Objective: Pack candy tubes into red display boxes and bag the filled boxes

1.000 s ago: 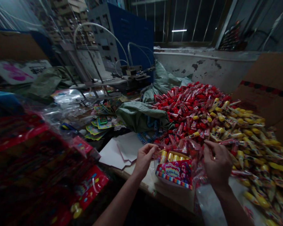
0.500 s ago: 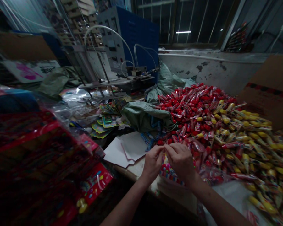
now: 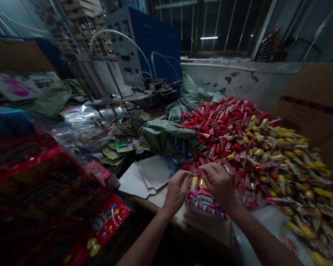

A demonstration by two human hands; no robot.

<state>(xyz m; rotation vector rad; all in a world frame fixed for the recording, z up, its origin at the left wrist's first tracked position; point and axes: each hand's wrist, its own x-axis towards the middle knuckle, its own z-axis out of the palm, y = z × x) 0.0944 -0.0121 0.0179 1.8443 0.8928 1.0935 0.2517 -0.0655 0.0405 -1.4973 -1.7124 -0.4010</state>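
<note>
A colourful printed display box [image 3: 204,199] with striped trim sits at the table's front edge, and yellow-capped tubes [image 3: 194,183] show inside it. Clear plastic bag film [image 3: 233,170] appears around the box's top and right side. My left hand [image 3: 178,190] is closed, thumb and fingers pinching at the film's edge on the left. On the other side my right hand [image 3: 219,184] is closed too, its fingertips pinching the film just above the box and its back hiding part of it. A small gap separates the two sets of fingertips.
Behind and right lies a big heap of red-capped tubes [image 3: 222,122] and yellow-capped tubes [image 3: 296,159]. White card sheets [image 3: 144,175] and a green sack [image 3: 166,135] are to the left. Red printed packs [image 3: 24,184] stand at far left; a blue machine [image 3: 155,44] is behind.
My hands have moved apart from fingertips touching, the right one going right. More of the box front and the yellow-capped tubes now shows. The view has turned slightly right.
</note>
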